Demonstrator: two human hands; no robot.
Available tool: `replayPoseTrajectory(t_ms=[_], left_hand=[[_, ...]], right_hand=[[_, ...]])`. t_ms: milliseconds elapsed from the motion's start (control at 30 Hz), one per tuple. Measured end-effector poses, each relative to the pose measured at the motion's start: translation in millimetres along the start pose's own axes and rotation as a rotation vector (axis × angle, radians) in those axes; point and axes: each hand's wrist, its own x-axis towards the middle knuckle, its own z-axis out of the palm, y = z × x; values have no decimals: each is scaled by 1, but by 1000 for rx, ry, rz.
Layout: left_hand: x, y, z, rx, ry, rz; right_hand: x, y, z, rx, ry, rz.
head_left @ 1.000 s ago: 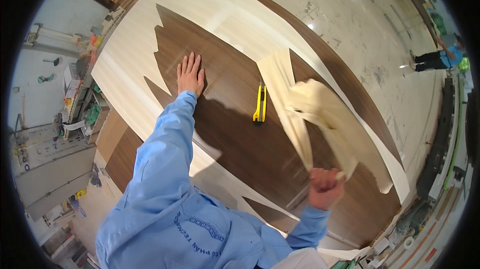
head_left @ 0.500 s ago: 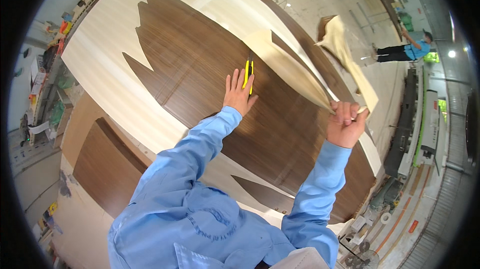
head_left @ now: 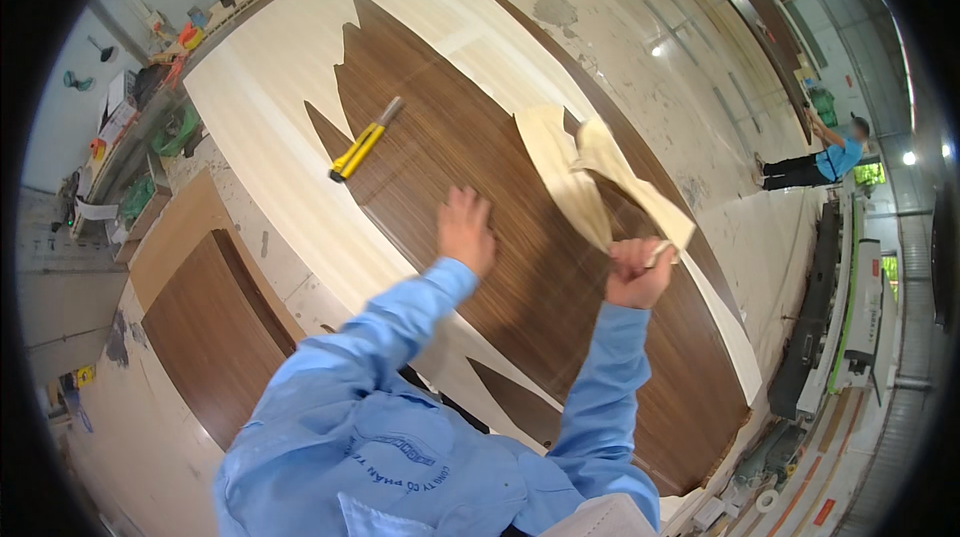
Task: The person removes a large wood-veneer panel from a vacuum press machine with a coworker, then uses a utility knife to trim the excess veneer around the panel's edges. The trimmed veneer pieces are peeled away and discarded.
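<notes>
A large dark wood-grain panel (head_left: 470, 167) lies flat, partly covered by a pale protective film (head_left: 270, 107). My left hand (head_left: 466, 229) presses flat on the bare dark surface, fingers together. My right hand (head_left: 636, 271) is clenched around the end of a torn pale film strip (head_left: 575, 177), which lifts up off the panel toward the far side. A yellow utility knife (head_left: 362, 142) rests on the panel to the left of my left hand, apart from it.
A smaller dark panel (head_left: 215, 327) sits lower left on a pale board. Cluttered shelves (head_left: 130, 127) line the left side. Another person (head_left: 815, 162) in blue bends over on the concrete floor at far right, near machinery (head_left: 835, 317).
My left hand moved off the knife area toward me on the dark surface. My right hand pulled the film strip nearer, peeling more of it up. The view shifted.
</notes>
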Motion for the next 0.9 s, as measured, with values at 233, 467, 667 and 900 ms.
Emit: replayPoseTrajectory(t_ms=[233,467,667,900], left_hand=[[-60,128,109,222,-122,-97],[-53,114,123,511,-115,-104],[-54,103,129,604,-33,-62],[-57,92,139,579,-40,-51]], right_hand=[[-58,34,-42,-183,120,163],[-103,1,-146,-143,-68,121],[-324,-177,-332,-203,538,272],[-629,-497,-475,-275,680,-241]])
